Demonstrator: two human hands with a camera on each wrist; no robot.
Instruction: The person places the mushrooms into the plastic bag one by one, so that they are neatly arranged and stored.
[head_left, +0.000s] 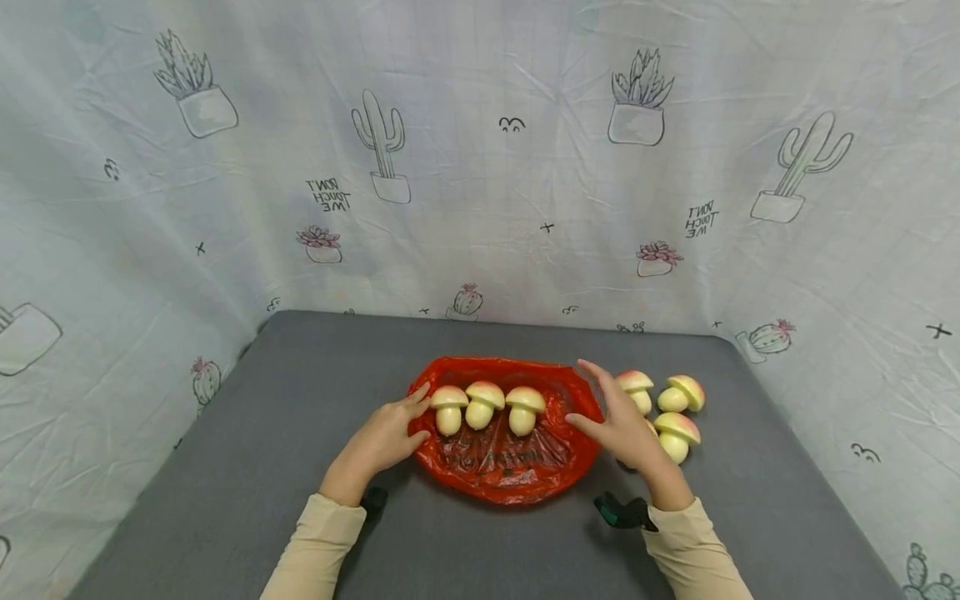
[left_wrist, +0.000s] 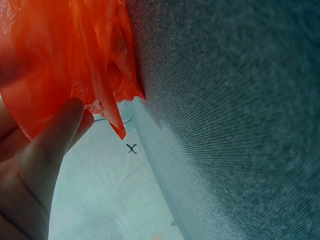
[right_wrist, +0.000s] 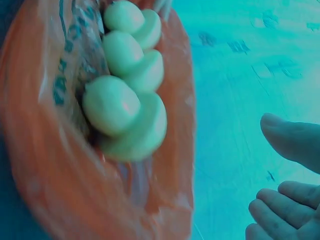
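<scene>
Three toy mushrooms with yellow stems and red-tinged caps, among them a middle mushroom (head_left: 480,412), stand in a row inside an open red plastic bag (head_left: 510,479). At the bag's left rim, my left hand (head_left: 386,437) holds the plastic between thumb and fingers; a loose red fold (left_wrist: 100,75) hangs past the thumb (left_wrist: 65,120) in the left wrist view. My right hand (head_left: 626,429) is by the right rim, thumb and fingers spread and holding nothing. The right wrist view shows the right hand (right_wrist: 290,200) apart from the bag (right_wrist: 30,125).
Several more toy mushrooms lie right of the bag, such as a tilted mushroom (head_left: 681,393) and a nearer mushroom (head_left: 675,437); my right hand partly hides some. The grey table (head_left: 247,467) ends at a white curtain (head_left: 480,167) with cactus drawings.
</scene>
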